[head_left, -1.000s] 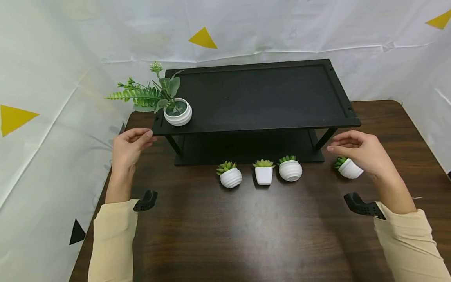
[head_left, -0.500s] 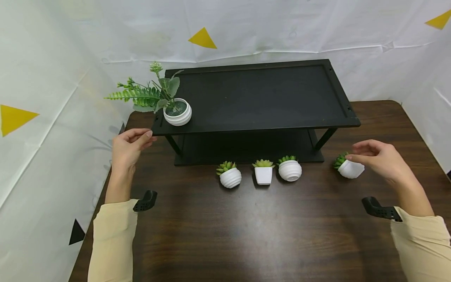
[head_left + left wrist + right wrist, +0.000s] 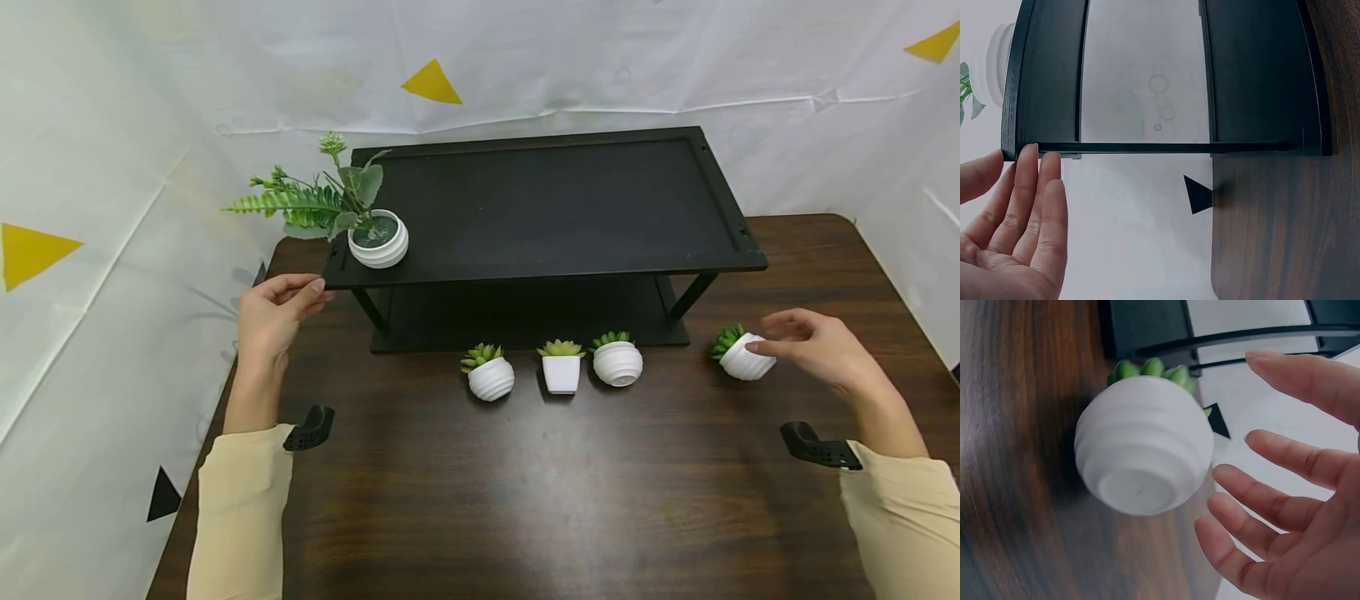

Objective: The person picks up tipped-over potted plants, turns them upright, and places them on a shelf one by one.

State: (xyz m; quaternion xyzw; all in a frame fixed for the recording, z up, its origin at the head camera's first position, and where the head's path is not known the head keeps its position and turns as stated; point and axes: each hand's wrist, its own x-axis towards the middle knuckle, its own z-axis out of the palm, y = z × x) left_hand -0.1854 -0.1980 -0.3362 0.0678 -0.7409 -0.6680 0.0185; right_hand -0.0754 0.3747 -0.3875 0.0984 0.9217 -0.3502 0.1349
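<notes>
My left hand [image 3: 273, 312] pinches the front left corner of the black two-tier shelf [image 3: 555, 208], thumb on the top edge and fingers beneath, as the left wrist view shows. On that corner stands a white ribbed pot [image 3: 379, 247] with leafy artificial greenery [image 3: 315, 200]. Out to the right, my right hand [image 3: 821, 354] hovers over the table beside a small white ribbed pot with a succulent [image 3: 746, 358], which lies tipped on its side. In the right wrist view the fingers [image 3: 1279, 500] are spread and apart from the pot [image 3: 1147, 444].
Before the shelf lie three more small potted succulents: a ribbed one [image 3: 491, 378], a square one [image 3: 561, 372] and a round one [image 3: 618, 362]. They rest on a dark wooden table [image 3: 525, 500]. White sheeting [image 3: 600, 58] with coloured triangles surrounds the table's back and sides.
My right hand has moved right and down from near the shelf's right front corner to beside the tipped succulent pot. My left hand has stayed on the shelf corner.
</notes>
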